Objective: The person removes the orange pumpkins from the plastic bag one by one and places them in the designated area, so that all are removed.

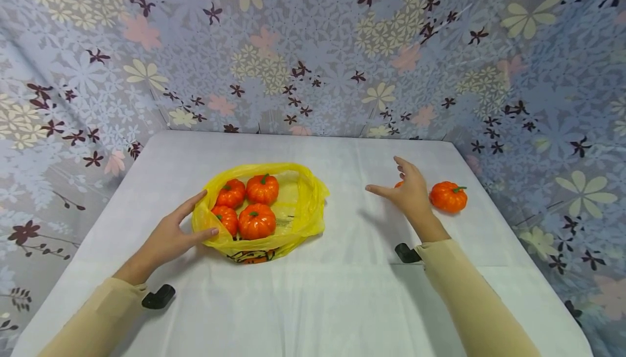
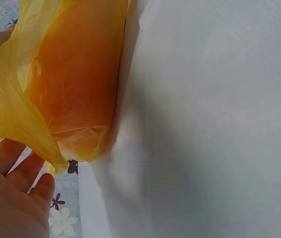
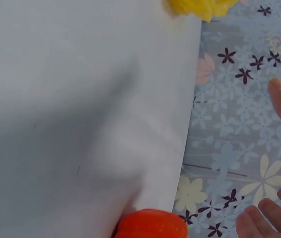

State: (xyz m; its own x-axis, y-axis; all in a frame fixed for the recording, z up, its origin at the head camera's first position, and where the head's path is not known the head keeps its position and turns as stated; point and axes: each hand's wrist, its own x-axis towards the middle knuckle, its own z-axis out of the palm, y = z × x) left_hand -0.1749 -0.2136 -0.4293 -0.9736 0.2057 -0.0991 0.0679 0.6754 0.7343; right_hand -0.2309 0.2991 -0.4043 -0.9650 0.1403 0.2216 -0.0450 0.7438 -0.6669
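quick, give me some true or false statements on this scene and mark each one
1. Four pumpkins show in the yellow bag. True.
2. The bag is tied shut. False: its mouth is open.
3. The left hand touches the bag. True.
4. Every pumpkin is in the bag. False: at least one lies on the table.
5. The right hand holds nothing. True.
6. The pumpkins are green all over. False: they are orange; green shows on stems.

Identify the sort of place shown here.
Likely a staged tabletop recording corner: a white-covered rectangular table, a floral-patterned blue-grey backdrop behind it, and four glossy orange pumpkins in a yellow plastic bag.
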